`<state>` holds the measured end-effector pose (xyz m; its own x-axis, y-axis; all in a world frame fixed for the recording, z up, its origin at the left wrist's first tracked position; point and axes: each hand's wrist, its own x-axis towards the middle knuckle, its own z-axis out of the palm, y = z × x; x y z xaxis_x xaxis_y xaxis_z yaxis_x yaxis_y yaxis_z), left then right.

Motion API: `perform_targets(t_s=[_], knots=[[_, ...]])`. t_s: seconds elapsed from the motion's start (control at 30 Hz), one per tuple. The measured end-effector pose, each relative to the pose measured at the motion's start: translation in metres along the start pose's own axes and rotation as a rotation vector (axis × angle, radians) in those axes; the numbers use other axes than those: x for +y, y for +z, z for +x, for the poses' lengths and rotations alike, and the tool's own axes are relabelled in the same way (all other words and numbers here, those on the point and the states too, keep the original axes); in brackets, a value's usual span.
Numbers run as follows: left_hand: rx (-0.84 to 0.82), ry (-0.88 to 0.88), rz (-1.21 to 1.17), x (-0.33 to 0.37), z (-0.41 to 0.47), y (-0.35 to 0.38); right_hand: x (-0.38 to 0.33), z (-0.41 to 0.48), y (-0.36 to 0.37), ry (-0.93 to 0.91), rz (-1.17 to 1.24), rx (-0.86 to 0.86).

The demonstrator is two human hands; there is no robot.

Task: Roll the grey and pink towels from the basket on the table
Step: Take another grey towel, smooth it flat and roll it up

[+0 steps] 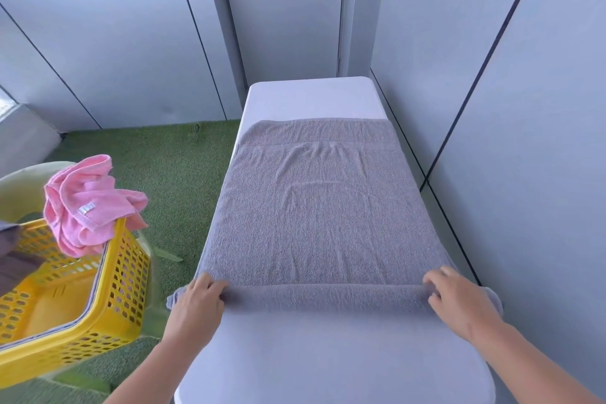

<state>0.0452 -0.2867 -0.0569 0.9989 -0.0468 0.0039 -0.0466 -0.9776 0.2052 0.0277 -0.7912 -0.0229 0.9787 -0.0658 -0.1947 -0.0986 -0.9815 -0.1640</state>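
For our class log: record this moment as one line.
left hand, right hand: grip roll ends | grey terry towel: near edge rolled, rest flat on white table | crumpled pink towel: on yellow plastic basket rim

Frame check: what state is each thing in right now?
grey towel: spread flat on the table, near edge rolled up
pink towel: crumpled, hanging over the basket rim
basket: open, beside the table
left hand: grips the roll's left end
right hand: grips the roll's right end
door: closed

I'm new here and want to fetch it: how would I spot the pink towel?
Look left of the white table to the yellow basket. The pink towel hangs crumpled over its rim, the only pink thing; the grey towel lies spread on the table.
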Motion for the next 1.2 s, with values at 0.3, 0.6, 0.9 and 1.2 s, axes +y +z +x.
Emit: perform_targets(t_s=[0.3,0.6,0.9,1.2], knots=[[-0.105,0.131,0.032,-0.005,-0.005,-0.002,0.024,0.001,0.031,-0.132,-0.009,-0.008],[-0.041,0.159,0.105,-0.009,-0.005,-0.006,0.009,0.007,0.012,-0.085,-0.114,-0.047],[-0.019,0.054,-0.103,-0.003,-0.001,0.0,0.014,0.006,0.013,-0.071,0.17,0.037],[-0.087,0.165,0.095,-0.004,0.001,-0.001,0.018,0.008,0.029,-0.206,-0.084,0.08]])
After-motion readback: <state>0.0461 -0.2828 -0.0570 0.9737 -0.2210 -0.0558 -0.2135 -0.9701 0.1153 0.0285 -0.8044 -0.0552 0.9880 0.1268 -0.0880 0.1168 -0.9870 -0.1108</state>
